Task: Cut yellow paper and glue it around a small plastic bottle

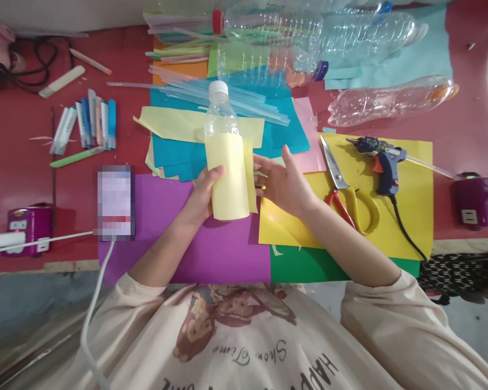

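My left hand grips a clear plastic bottle with a white cap, its thumb across the front. Pale yellow paper is wrapped around the bottle's lower body, and a flap of it stands off on the right side. The bottle is held over purple paper. Close to that flap, my right hand has its fingers apart and the thumb raised, with nothing held; whether a fingertip touches the paper I cannot tell. Behind the bottle lies a pale yellow strip on blue sheets.
Scissors and a glue gun with its cord lie on yellow paper at right. Several plastic bottles lie at the back. Markers and a phone with a cable are at left. Purple power boxes stand at both sides.
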The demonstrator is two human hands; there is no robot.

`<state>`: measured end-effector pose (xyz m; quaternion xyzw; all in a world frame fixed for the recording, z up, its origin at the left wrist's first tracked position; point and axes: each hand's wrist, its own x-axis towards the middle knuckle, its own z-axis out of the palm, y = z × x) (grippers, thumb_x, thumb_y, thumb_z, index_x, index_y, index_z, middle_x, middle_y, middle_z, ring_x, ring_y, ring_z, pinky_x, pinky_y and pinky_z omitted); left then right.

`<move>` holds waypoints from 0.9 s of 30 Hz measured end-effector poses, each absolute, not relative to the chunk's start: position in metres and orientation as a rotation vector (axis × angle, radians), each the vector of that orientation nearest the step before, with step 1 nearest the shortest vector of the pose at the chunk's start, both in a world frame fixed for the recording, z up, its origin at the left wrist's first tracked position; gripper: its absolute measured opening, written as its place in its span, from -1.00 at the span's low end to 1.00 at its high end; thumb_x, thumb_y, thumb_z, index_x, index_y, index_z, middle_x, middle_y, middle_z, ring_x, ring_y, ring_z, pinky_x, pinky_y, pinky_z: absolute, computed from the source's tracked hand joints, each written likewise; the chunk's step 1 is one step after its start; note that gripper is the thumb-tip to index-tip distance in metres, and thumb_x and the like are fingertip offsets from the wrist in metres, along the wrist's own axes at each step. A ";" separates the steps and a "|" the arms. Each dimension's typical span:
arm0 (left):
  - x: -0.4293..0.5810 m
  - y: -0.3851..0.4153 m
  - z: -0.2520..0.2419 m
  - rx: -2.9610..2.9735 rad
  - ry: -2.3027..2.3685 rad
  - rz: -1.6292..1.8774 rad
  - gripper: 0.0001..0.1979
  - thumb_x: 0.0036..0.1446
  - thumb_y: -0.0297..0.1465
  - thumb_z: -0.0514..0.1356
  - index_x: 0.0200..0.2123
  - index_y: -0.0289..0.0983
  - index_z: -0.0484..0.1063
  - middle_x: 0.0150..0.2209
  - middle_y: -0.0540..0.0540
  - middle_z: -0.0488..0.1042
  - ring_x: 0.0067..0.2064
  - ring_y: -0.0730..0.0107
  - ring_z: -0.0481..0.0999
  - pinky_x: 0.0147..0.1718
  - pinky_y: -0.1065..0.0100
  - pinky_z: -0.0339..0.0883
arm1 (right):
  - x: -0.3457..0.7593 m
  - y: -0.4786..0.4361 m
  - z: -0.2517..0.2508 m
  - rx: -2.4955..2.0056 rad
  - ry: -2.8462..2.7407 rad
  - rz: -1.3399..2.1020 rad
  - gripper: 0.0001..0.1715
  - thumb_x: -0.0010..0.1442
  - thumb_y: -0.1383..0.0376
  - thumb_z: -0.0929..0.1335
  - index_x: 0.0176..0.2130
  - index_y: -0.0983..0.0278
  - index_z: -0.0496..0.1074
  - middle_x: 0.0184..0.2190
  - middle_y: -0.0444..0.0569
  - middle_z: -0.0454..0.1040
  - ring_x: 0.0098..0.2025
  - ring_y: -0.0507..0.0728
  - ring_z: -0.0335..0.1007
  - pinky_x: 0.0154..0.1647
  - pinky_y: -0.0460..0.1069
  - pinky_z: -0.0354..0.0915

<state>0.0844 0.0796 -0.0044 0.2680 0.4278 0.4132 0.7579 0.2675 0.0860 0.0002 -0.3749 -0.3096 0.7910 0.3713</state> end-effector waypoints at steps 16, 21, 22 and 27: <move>0.090 0.083 0.007 0.177 0.820 0.928 -0.61 0.13 -0.13 0.05 -0.22 -0.31 0.49 -0.36 -0.07 0.61 -0.40 0.37 0.56 -0.42 0.39 0.43 | 0.266 0.073 0.000 -1.105 -1.949 0.960 -0.22 0.33 -0.18 -0.01 0.24 0.12 0.33 0.08 0.08 0.32 0.15 0.25 0.24 0.26 0.27 0.16; 0.090 0.084 0.010 0.076 0.804 0.880 -0.55 0.16 -0.11 -0.02 -0.18 -0.31 0.48 -0.41 -0.12 0.60 -0.35 0.27 0.58 -0.42 0.34 0.43 | 0.265 0.089 -0.002 -1.247 -2.136 0.597 -0.26 0.37 -0.10 -0.08 0.28 0.05 0.24 0.22 0.03 0.20 0.25 0.28 0.11 0.29 0.33 0.08; 0.090 0.084 0.010 0.079 0.810 0.861 -0.54 0.16 -0.11 -0.03 -0.19 -0.32 0.48 -0.42 -0.14 0.59 -0.34 0.25 0.58 -0.42 0.33 0.42 | 0.265 0.090 -0.003 -1.263 -2.149 0.566 -0.27 0.38 -0.09 -0.09 0.29 0.05 0.22 0.23 0.04 0.19 0.25 0.29 0.10 0.29 0.33 0.08; 0.092 0.086 0.010 0.094 0.847 0.921 -0.54 0.21 -0.12 -0.09 -0.21 -0.29 0.48 -0.40 -0.10 0.58 -0.40 0.32 0.54 -0.41 0.35 0.40 | 0.259 0.078 0.002 -1.220 -2.205 0.525 -0.24 0.37 -0.09 -0.07 0.24 0.15 0.29 0.19 0.11 0.29 0.20 0.29 0.18 0.24 0.28 0.16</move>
